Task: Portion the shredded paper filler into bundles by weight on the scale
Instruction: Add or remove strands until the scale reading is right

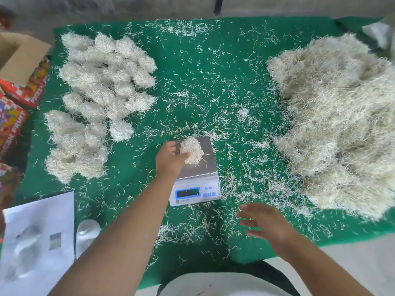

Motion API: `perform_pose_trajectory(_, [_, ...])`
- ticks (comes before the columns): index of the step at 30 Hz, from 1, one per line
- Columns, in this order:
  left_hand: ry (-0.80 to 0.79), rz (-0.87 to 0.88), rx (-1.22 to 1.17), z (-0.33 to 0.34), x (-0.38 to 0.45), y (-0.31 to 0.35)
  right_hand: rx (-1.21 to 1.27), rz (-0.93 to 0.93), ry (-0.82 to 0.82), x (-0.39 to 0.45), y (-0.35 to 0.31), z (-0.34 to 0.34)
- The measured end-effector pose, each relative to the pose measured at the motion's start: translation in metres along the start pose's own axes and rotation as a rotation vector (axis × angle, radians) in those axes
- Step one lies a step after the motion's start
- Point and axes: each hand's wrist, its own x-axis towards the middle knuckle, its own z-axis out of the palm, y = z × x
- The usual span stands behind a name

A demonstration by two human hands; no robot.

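Gripping one bundle [191, 151], left hand [171, 157].

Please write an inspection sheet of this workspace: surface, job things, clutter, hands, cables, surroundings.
Surface: green mat, strewn with loose paper strands.
Job's things: scale with a bundle on its pan; display unreadable. Finished bundles far left; bulk pile right.
Clutter: white sheet at near left.
Hands: left hand grips the bundle on the pan; right hand open, holding nothing.
Cables: nothing seen.
Surroundings: printed cartons at left edge.
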Motion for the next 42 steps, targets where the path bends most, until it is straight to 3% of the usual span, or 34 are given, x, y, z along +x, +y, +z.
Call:
perform_pose_trajectory(5, [0.067, 0.063, 0.051, -0.033, -0.02, -0.021, -0.012, -0.078, 0.023, 0.006, -0.003, 0.009])
perform_pose_trajectory(17, [0.177, -0.028, 0.011, -0.087, -0.034, -0.054, -0.098, -0.106, -0.056, 0.014, -0.022, 0.051])
perform_pose_trajectory(28, [0.138, -0.094, 0.006, -0.088, -0.039, -0.085, -0.087, -0.127, -0.069, 0.02, -0.02, 0.055])
perform_pose_trajectory(34, [0.057, -0.077, 0.218, -0.071, -0.023, -0.109, -0.221, -0.246, 0.038, 0.03, -0.032, 0.061])
perform_pose_trajectory(42, [0.038, 0.099, 0.505, -0.057, 0.042, -0.134, -0.371, -0.517, 0.082, 0.061, -0.076, 0.091])
